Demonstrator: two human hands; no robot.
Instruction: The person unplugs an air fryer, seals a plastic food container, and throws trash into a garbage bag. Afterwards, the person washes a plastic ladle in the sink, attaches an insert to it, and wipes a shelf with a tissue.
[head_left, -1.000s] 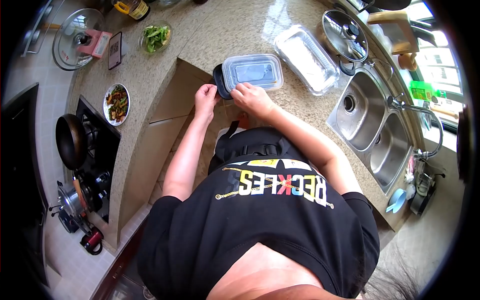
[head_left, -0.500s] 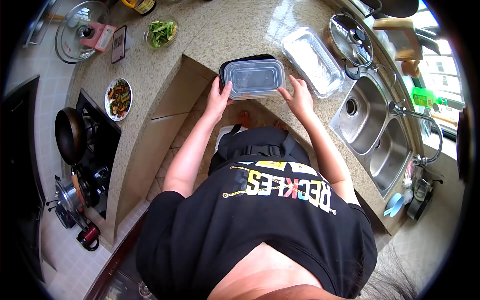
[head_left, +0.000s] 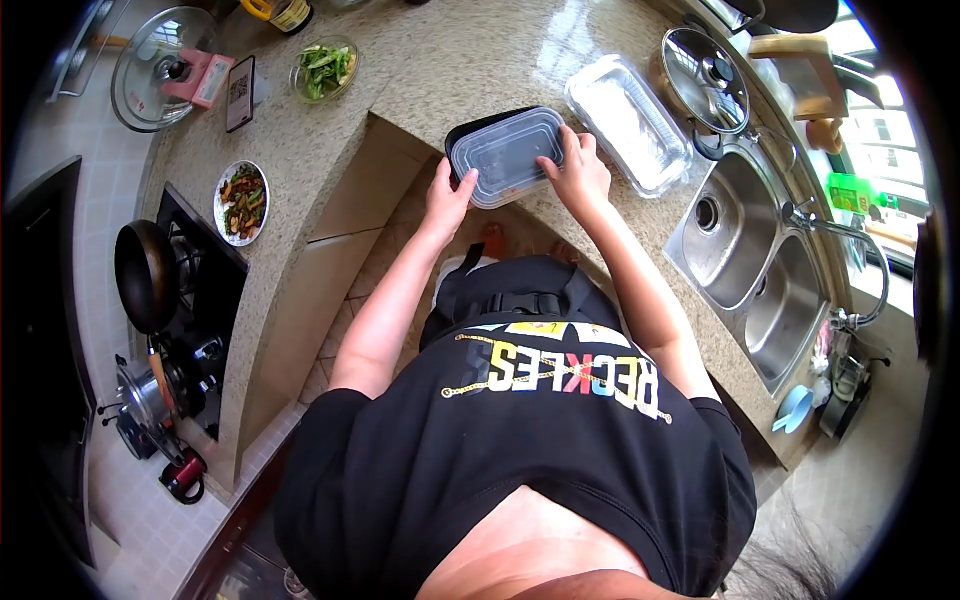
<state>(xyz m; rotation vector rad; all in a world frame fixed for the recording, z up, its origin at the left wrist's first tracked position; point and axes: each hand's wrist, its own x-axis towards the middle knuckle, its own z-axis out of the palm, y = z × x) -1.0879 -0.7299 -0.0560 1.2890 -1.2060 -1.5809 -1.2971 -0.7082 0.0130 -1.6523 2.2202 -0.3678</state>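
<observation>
A clear rectangular plastic lid (head_left: 505,155) lies tilted over a black food container (head_left: 470,130), whose dark rim shows along the far left edge. My left hand (head_left: 448,205) grips the lid's near left corner, thumb on top. At the right end, my right hand (head_left: 580,178) has its thumb on the lid's upper face and its fingers over the far edge. Whether the lid sits fully on the container, I cannot tell. Just right of my right hand stands a clear plastic tray (head_left: 630,125) on the counter.
A pot with a glass lid (head_left: 705,80) stands by the double sink (head_left: 725,225). To the left are a plate of cooked food (head_left: 241,203), a bowl of green vegetables (head_left: 325,70), a propped phone (head_left: 240,95) and a wok (head_left: 146,277) on the stove.
The lid has turned, its right end swinging away from me. My right hand has moved left and farther onto the lid; my left hand has shifted slightly right.
</observation>
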